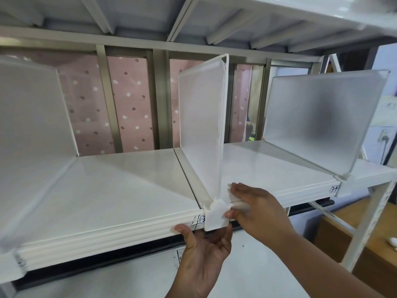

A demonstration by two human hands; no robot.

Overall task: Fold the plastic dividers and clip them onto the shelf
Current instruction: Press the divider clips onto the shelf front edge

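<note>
White shelf [107,190], divider clip [216,218] between both hands' grip

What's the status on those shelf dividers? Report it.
Done: the left divider and right divider stand upright on the shelf. In hand: the middle divider, its clip over the front edge, with the left hand below and the right hand beside it. Left: confirming it is seated; no loose dividers are visible.
</note>
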